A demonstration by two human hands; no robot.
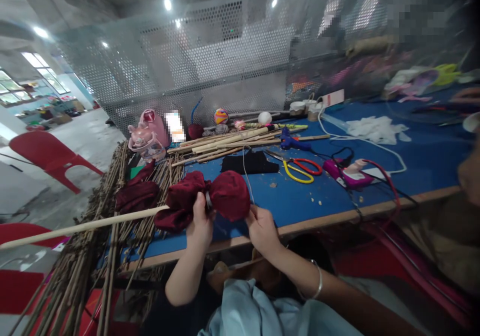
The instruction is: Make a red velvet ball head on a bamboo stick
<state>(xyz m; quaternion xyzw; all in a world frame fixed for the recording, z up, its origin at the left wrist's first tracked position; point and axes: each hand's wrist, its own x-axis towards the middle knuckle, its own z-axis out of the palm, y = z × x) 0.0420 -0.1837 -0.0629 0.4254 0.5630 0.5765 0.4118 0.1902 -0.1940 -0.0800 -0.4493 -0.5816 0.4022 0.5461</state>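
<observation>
My left hand (200, 223) is closed around the pinched neck of a dark red cloth bundle (228, 193) that sits on the end of a long pale stick (82, 227). The stick runs out to the left. A thin pale thread (246, 176) rises from the bundle toward the table. My right hand (261, 228) is closed just below the round red ball, pinching what looks like the thread's end. A bangle sits on my right wrist. A second piece of dark red cloth (137, 193) lies to the left on a pile of sticks.
The blue table (412, 156) holds yellow-and-red scissors (302, 170), a blue glue gun (292, 142), a pink tool (347, 173) with cables, black cloth (249, 163), bamboo sticks (232, 141) and white stuffing (371, 128). Thin sticks (112, 216) pile at left. Another person (465, 176) is at right. A red chair (48, 156) stands at left.
</observation>
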